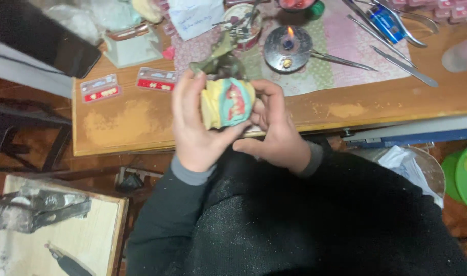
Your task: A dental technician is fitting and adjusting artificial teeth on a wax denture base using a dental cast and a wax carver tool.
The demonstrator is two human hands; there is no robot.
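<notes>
Head view: both hands up over the near edge of the wooden table [141, 128], clamped together on one thing between them. Left hand [195, 128] wraps the left side of a dental cast [227, 102], yellow plaster with a teal layer and pink wax set with small teeth, fingers curled over its top and thumb under its near side. Right hand [279, 128] closes on the cast's right side, fingertips on the teal edge, thumb below. A dull green metal frame [220, 59] sticks up from the far side of the cast; how it joins is hidden by the fingers. Just beyond, on a patterned cloth [340, 51], a small round burner [287, 47] with a lit flame. Right of it, several long metal hand tools [397, 64] lie on the cloth. Left of the hands, two flat red-and-clear cards of teeth [128, 84] lie on bare wood, well apart from the cast. Far left, a dark phone [44, 38]. Near left, a pale board [85, 240] with a grey metal piece [37, 207] on it. Dark sleeves fill the near middle.
</notes>
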